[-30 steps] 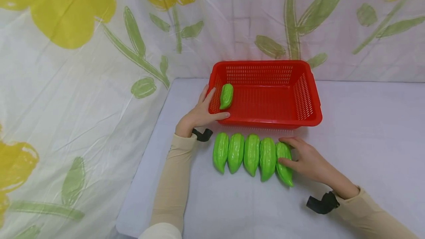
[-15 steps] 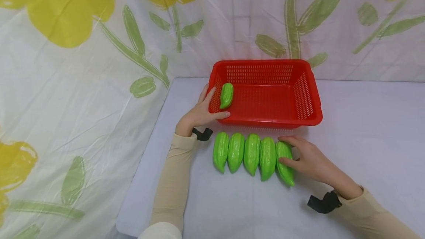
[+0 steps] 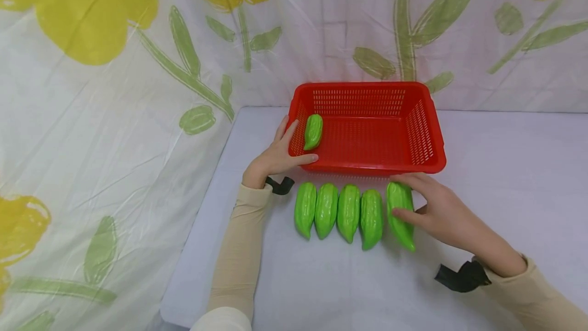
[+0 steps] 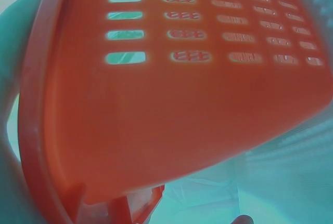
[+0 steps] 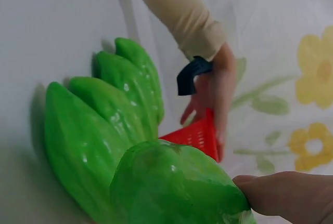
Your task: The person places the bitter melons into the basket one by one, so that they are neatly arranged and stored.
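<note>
My right hand (image 3: 441, 208) pinches a bright green bitter melon (image 3: 400, 213) between thumb and fingers. The melon tilts, tip toward me, and stands apart from the row at its left. Up close in the right wrist view, the thumb (image 5: 291, 193) presses the side of the held melon (image 5: 171, 187). My left hand (image 3: 275, 157) rests at the left front corner of a red plastic basket (image 3: 367, 170), thumb along the front rim and fingers spread straight at the left side. Inside the basket, at its left end, lies another bitter melon (image 3: 314, 132).
Several bitter melons (image 3: 326, 212) lie side by side on the white tabletop (image 3: 321, 290), just in front of the basket. A flower-patterned curtain (image 3: 321, 24) hangs behind the table and along its left. Black wrist straps (image 3: 463, 276) sit on both sleeves.
My right hand has taken the rightmost bitter melon off the end of the row, moving it a little right and toward the basket. The left hand and basket have stayed put.
</note>
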Available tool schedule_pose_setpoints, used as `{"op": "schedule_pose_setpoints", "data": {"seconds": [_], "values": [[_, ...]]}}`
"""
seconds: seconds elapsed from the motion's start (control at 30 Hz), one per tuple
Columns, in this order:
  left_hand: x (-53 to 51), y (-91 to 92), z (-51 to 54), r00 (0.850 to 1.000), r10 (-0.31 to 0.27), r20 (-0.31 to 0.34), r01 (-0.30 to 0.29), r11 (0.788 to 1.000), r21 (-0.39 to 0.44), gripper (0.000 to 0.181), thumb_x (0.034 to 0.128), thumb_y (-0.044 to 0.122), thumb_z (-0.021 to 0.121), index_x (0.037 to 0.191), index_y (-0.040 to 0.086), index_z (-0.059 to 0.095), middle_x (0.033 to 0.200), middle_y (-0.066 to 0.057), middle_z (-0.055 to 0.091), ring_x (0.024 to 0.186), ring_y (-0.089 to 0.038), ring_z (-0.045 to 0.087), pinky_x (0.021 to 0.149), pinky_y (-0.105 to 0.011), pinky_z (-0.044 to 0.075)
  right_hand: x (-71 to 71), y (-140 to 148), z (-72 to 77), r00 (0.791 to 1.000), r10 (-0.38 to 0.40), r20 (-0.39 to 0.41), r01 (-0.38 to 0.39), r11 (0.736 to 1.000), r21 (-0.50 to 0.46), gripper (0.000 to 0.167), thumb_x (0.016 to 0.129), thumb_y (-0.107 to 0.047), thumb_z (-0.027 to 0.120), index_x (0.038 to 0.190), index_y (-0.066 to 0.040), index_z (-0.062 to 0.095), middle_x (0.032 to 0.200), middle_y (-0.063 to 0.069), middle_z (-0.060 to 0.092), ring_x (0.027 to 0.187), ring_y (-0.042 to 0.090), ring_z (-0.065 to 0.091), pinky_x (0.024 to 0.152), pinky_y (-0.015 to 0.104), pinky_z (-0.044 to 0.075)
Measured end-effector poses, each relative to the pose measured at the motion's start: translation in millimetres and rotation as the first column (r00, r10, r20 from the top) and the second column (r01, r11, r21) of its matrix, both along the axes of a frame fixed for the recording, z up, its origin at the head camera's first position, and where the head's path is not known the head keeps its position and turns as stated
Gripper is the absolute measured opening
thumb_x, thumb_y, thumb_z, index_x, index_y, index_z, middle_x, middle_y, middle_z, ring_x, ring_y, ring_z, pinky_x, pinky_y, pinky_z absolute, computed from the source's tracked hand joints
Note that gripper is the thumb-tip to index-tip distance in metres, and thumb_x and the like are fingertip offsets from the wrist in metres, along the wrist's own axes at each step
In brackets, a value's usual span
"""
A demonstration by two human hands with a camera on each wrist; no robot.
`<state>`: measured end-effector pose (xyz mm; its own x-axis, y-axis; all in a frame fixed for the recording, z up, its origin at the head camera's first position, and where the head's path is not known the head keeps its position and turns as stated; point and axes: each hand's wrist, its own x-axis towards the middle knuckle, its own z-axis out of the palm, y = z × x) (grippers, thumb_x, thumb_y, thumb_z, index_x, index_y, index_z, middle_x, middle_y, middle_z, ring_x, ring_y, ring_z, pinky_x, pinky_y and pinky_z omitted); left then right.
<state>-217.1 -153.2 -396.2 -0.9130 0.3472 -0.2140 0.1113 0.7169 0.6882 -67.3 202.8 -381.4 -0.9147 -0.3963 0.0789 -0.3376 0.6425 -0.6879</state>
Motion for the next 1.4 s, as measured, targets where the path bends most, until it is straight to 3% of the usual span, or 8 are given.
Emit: {"op": "schedule_pose_setpoints", "data": {"seconds": [0.3, 0.47, 0.6, 0.77, 0.9, 1.1, 1.4], "values": [[0.8, -1.3, 1.0, 1.000, 0.005, 0.008, -0.005, 1.000, 0.008, 0.116, 0.0850, 0.062, 0.074, 0.168, 0.033, 0.000, 0.174, 0.010, -0.017, 0.160, -0.032, 0.012, 0.119, -0.062, 0.035, -12.8, 3, 24.3, 0.995, -0.013, -0.097, 0.014, 1.000, 0.006, 0.067, 0.085, -0.015, 0.088, 0.144, -0.010, 0.057, 0.137, 0.011, 0.063, 0.115, 0.029, 0.062, 0.069, 0.022, 0.061], [0.7, -2.3, 0.3, 1.000, 0.003, 0.001, -0.003, 1.000, 0.010, 0.116, 0.0851, 0.062, 0.074, 0.169, 0.031, 0.001, 0.174, 0.009, -0.017, 0.160, -0.032, 0.012, 0.119, -0.062, 0.036, -25.9, 6, 32.4, 0.992, -0.015, -0.123, 0.014, 1.000, -0.015, 0.067, 0.084, -0.013, 0.088, 0.143, -0.010, 0.057, 0.132, 0.011, 0.064, 0.111, 0.029, 0.064, 0.069, 0.029, 0.063], [0.4, -2.7, 0.0, 1.000, 0.000, -0.009, 0.000, 1.000, 0.024, 0.116, 0.0850, 0.061, 0.075, 0.169, 0.027, 0.002, 0.174, 0.007, -0.016, 0.160, -0.032, 0.011, 0.118, -0.062, 0.037, -40.8, 8, 38.1, 0.989, -0.029, -0.145, 0.036, 0.998, 0.043, 0.066, 0.087, -0.016, 0.087, 0.144, -0.008, 0.057, 0.130, 0.014, 0.064, 0.111, 0.029, 0.062, 0.077, 0.039, 0.063], [-0.1, -2.9, -0.5, 1.000, -0.001, -0.006, 0.001, 1.000, 0.025, 0.116, 0.0851, 0.061, 0.074, 0.169, 0.027, 0.002, 0.174, 0.008, -0.017, 0.160, -0.031, 0.010, 0.118, -0.062, 0.037, -62.9, 6, 48.0, 0.994, -0.066, -0.086, 0.074, 0.992, 0.098, 0.064, 0.091, -0.021, 0.083, 0.147, -0.006, 0.055, 0.134, 0.018, 0.062, 0.114, 0.035, 0.058, 0.090, 0.058, 0.055], [0.1, -2.9, -0.6, 1.000, -0.004, -0.005, 0.004, 1.000, 0.018, 0.115, 0.0856, 0.061, 0.074, 0.169, 0.026, 0.003, 0.174, 0.008, -0.017, 0.160, -0.031, 0.010, 0.119, -0.061, 0.036, -80.4, 3, 56.1, 0.995, -0.087, -0.053, 0.093, 0.988, 0.127, 0.064, 0.093, -0.025, 0.080, 0.149, -0.008, 0.053, 0.133, 0.018, 0.061, 0.113, 0.036, 0.057, 0.091, 0.057, 0.053], [0.3, -1.2, 0.7, 1.000, -0.013, -0.011, 0.013, 1.000, 0.026, 0.115, 0.0859, 0.061, 0.074, 0.169, 0.028, 0.002, 0.174, 0.009, -0.017, 0.160, -0.031, 0.011, 0.119, -0.060, 0.037, -104.6, -2, 62.4, 0.996, -0.091, -0.015, 0.092, 0.985, 0.145, 0.067, 0.095, -0.033, 0.077, 0.152, -0.010, 0.051, 0.148, 0.020, 0.054, 0.128, 0.043, 0.051, 0.101, 0.067, 0.048], [0.0, -0.3, -0.3, 1.000, -0.009, -0.005, 0.009, 1.000, 0.022, 0.115, 0.0859, 0.060, 0.074, 0.169, 0.028, 0.002, 0.174, 0.008, -0.017, 0.160, -0.031, 0.011, 0.119, -0.060, 0.038, -136.8, -21, 61.8, 0.997, -0.063, 0.043, 0.056, 0.987, 0.154, 0.069, 0.097, -0.038, 0.073, 0.154, -0.009, 0.048, 0.149, 0.018, 0.053, 0.128, 0.042, 0.052, 0.101, 0.062, 0.049]]}}
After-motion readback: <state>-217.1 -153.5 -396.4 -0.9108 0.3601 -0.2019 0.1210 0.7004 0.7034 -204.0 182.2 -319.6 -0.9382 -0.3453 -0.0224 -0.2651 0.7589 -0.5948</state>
